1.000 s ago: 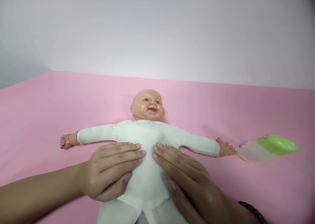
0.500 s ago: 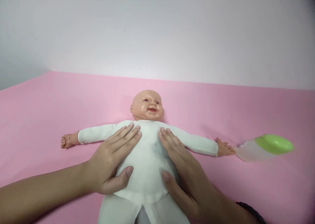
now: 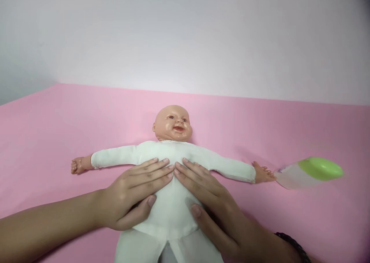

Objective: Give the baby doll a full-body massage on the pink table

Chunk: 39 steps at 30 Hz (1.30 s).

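A baby doll point(image 3: 170, 151) with a bald plastic head and a white cloth body lies on its back, arms spread wide. My left hand point(image 3: 135, 193) rests flat on the left side of its chest, fingers stretched out and thumb lower on the belly. On the other side lies my right hand point(image 3: 212, 201), likewise flat, its fingers pointing up and inward. The fingertips of both hands nearly meet at the middle of the chest. The doll's lower legs are out of frame.
A pink cloth point(image 3: 52, 139) covers the surface under the doll. By the doll's hand on the right lies a bottle point(image 3: 320, 168) with a green cap and whitish body. A pale wall point(image 3: 185, 39) rises behind. A dark braided bracelet point(image 3: 291, 243) circles my right wrist.
Both hands have slid inward and slightly down the doll's chest, so their fingertips, apart before, are now almost together. The doll and bottle have stayed in place.
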Available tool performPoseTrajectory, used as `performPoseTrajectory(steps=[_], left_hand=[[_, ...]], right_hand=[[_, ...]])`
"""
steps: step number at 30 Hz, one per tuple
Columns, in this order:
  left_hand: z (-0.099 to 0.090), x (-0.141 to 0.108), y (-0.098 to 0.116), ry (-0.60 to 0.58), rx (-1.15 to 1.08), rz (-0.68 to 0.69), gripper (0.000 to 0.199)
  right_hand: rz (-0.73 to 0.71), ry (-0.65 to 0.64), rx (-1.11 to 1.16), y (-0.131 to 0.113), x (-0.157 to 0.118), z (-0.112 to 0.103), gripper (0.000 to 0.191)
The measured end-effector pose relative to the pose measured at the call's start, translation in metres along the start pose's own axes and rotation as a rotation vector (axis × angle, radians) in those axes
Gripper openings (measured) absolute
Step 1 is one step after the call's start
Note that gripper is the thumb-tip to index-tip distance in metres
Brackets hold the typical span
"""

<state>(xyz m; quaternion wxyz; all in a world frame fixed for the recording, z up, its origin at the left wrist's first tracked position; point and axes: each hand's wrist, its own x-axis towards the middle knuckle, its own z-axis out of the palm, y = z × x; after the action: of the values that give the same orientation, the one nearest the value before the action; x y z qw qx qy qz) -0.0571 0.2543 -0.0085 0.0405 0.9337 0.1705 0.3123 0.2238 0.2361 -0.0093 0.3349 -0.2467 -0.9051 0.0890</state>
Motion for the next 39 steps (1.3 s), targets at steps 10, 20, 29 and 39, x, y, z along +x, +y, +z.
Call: performPoseTrajectory(steps=[10, 20, 29, 39], left_hand=[[0.002, -0.001, 0.000, -0.089, -0.018, -0.282, 0.073], [0.003, -0.001, 0.000, 0.147, -0.055, -0.061, 0.059], [-0.001, 0.001, -0.003, -0.070, -0.078, 0.002, 0.068], [0.004, -0.003, 0.000, -0.078, -0.023, -0.224, 0.075]], right_hand=[[0.196, -0.022, -0.018, -0.008, 0.000, 0.003, 0.066], [0.073, 0.211, -0.022, 0.000, -0.002, 0.000, 0.049], [-0.037, 0.047, 0.046, 0.003, -0.004, 0.002, 0.061], [0.287, -0.009, -0.080, -0.008, -0.006, 0.007, 0.071]])
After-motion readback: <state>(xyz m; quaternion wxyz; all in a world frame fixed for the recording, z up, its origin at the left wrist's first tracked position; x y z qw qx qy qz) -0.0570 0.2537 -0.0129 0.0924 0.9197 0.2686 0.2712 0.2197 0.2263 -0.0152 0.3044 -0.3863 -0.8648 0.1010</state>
